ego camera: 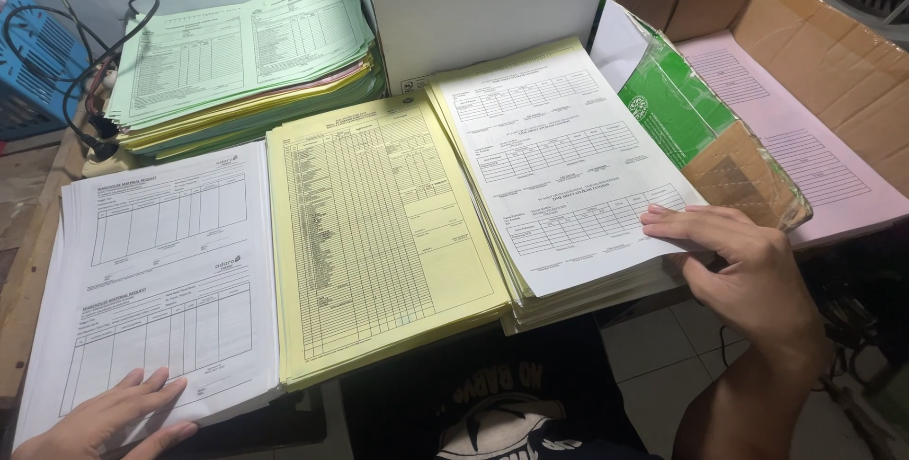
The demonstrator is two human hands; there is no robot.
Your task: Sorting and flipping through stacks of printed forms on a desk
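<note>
From the head view, three sorted stacks are seen. The yellow stack [379,233] lies in the middle. Left of it, the white stack [156,271] is pressed flat by the left hand [104,417], fingers spread. Right of it, the top sheet of the white-topped stack [568,167] is touched by the right hand [748,266], fingers extended, nothing gripped. Pink sheets [805,138] in the cardboard box [852,53], further right, appear unsorted.

A yellow form stack [379,233] lies in the middle; behind it, a green-topped pile [246,53] and black cables [57,53]. Far right, a cardboard box [843,62] holds pink sheets [805,148]
</note>
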